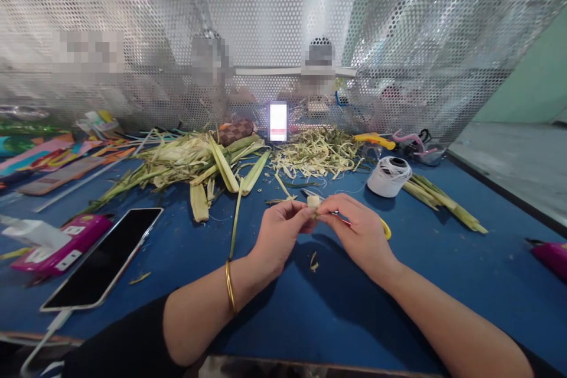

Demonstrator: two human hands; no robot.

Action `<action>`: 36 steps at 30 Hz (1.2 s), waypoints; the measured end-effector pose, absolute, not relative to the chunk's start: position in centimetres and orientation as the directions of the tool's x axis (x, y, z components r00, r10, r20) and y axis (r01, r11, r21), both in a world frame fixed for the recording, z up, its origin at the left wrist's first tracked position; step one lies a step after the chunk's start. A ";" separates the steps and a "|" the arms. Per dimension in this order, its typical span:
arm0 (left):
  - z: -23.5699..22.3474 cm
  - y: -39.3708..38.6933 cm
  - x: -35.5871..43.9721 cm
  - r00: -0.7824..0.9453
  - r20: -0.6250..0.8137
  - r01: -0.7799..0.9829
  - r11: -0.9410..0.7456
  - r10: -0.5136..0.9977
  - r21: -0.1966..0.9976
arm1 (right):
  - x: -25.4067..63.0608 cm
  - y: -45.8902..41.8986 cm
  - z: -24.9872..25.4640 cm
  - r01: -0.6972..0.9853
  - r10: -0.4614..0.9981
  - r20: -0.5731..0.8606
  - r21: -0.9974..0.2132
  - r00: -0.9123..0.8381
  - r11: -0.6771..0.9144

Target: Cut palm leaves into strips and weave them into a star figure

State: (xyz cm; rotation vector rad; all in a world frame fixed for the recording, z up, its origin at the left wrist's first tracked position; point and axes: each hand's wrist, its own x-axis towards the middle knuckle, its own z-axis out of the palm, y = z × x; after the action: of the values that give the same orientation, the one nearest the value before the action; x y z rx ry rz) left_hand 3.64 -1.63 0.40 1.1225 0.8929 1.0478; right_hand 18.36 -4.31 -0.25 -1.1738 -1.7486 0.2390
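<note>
Above the middle of the blue table [354, 319], my two hands meet at a small pale piece of dried plant leaf [314, 201]. My left hand [278, 235], below a gold bangle, pinches its left side between thumb and fingers. My right hand [358, 235] pinches the right side with closed fingertips. A yellow loop handle [387, 229] shows behind my right hand, with thin metal near the fingers; it looks like scissors, but whether the hand holds them or they lie behind it I cannot tell. A small leaf scrap [314, 261] lies below my hands.
Leaf stalks [177, 159] and curly shredded strips [319, 153] are heaped at the back. A white thread spool [388, 178] stands right, near more stalks [447, 204]. Left are a phone [106, 257] and a magenta power strip [82, 242]. Behind rises a perforated screen [274, 18].
</note>
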 end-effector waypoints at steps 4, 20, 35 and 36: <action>0.3 -1.6 3.8 0.225 0.100 -0.085 -0.083 0.969 0.993 | 18.1 -4.5 0.0 0.511 0.864 0.496 -0.765 0.081 0.392; 0.3 -1.8 3.7 0.257 0.124 -0.072 -0.109 0.958 0.991 | 18.1 -4.5 0.1 0.429 0.885 0.443 -0.834 0.145 0.348; 0.4 -1.6 3.9 0.276 -0.036 -0.270 0.113 0.961 0.956 | 18.6 -4.3 -0.3 0.636 0.751 0.660 -0.567 -0.030 0.523; 0.4 -1.6 4.0 0.264 -0.021 -0.270 0.095 0.964 0.958 | 18.5 -4.3 -0.4 0.616 0.765 0.644 -0.601 -0.005 0.509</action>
State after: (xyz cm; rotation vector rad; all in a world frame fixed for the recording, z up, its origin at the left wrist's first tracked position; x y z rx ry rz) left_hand 3.95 -1.64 0.37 1.0711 0.8419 1.0972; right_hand 18.50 -4.26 -0.36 -1.1807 -1.6993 0.1768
